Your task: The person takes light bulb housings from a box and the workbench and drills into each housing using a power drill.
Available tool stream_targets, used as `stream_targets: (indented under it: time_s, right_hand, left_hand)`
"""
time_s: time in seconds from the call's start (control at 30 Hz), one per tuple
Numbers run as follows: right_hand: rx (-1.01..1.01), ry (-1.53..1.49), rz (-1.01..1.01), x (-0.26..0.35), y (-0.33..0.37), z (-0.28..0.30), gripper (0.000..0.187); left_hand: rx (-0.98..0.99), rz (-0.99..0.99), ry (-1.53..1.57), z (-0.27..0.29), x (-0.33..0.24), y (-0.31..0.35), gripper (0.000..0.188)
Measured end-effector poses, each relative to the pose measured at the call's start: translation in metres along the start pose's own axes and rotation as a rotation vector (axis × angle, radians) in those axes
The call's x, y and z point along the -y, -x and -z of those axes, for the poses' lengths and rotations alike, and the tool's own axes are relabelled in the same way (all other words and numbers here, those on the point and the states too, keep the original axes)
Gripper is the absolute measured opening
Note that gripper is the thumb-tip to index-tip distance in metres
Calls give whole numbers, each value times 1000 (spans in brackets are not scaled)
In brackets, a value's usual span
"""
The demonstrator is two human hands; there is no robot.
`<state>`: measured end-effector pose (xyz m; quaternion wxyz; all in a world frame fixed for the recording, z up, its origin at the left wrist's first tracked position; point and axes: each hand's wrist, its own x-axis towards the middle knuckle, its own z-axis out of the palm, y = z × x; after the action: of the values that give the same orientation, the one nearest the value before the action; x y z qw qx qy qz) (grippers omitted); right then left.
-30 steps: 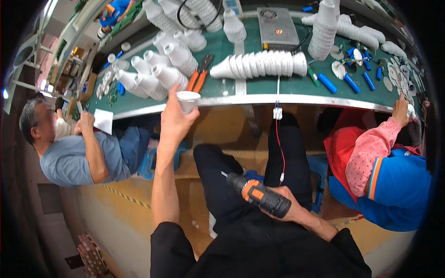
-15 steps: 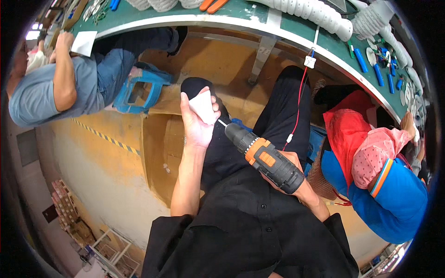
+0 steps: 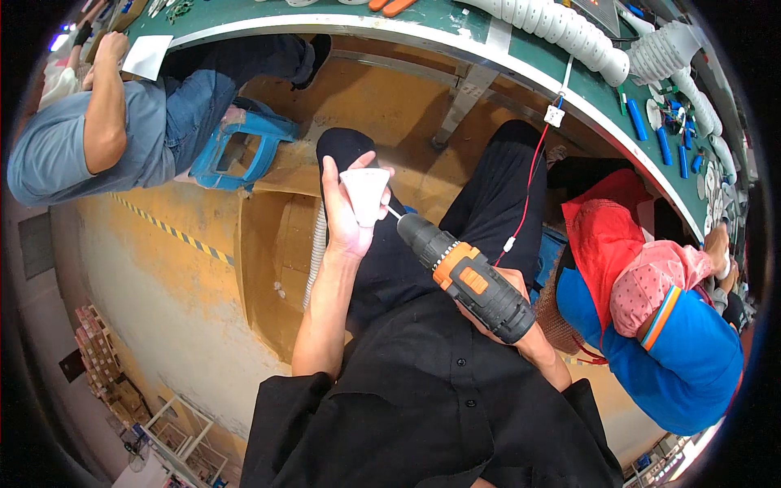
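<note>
My left hand [image 3: 350, 213] holds a small white tapered cup-shaped piece [image 3: 365, 193], wide end up, above my left thigh. Its thumb stands to the left of the piece and the fingers curl behind it. My right hand [image 3: 514, 294] is wrapped round the grip of a black and orange cordless drill [image 3: 460, 272], mostly hidden under the drill body. The thin bit points up and left, its tip close to the lower right side of the white piece. Whether the tip touches it, I cannot tell.
A ribbed white stack [image 3: 316, 256] stands in an open cardboard box [image 3: 264, 268] by my left forearm. The green workbench [image 3: 455, 32] carries white ribbed stacks and blue cylinders. A red wire [image 3: 529, 187] hangs from a white connector. Co-workers sit left and right; a blue stool [image 3: 244, 146] is at left.
The white piece has turned more upright in my left hand. A ribbed white stack now shows in the cardboard box. The drill stays nearly in place, and the view has shifted slightly.
</note>
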<state>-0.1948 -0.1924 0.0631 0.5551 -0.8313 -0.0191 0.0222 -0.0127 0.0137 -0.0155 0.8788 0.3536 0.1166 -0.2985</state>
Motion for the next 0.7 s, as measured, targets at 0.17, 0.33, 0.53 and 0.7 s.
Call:
stream_targets:
  time_s: [0.17,0.33,0.53,0.7]
  right_hand:
    - [24,4,-15,0,-4,7,26]
    - [9,-25,-9,-4,-4,8,27]
    - [17,-34,-32,-4,-2,9,27]
    - [9,-20,0,-4,-4,11,26]
  left_hand:
    - [-121,-9,63,-9,9,-9,61]
    - [-78,29,78,-18,11,-4,59]
    - [-222,-302,-140,-25,24,-7,58]
    - [-184,-349,-159,-34,23,-6,58]
